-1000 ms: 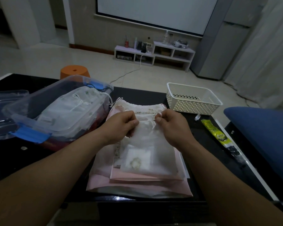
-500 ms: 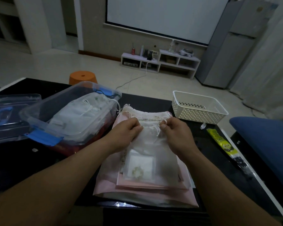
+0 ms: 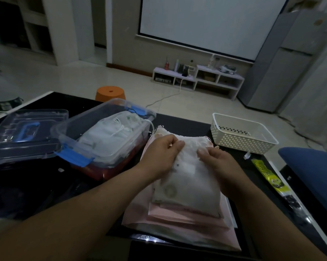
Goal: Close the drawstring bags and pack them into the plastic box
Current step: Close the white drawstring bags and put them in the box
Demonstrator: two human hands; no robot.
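A sheer white drawstring bag lies on top of a stack of pink and white bags on the black table. My left hand grips the bag's upper left part, fingers curled into the fabric. My right hand holds its upper right side, thumb pressing near the top. To the left stands the clear plastic box with blue latches, with several white drawstring bags inside it.
The box's clear lid lies at the far left. A white perforated basket stands at the back right. A yellow packet lies along the table's right edge, beside a blue cushion. An orange stool stands beyond the table.
Both hands have come closer together on the top bag and bunched its upper part. The camera has tilted up a little.
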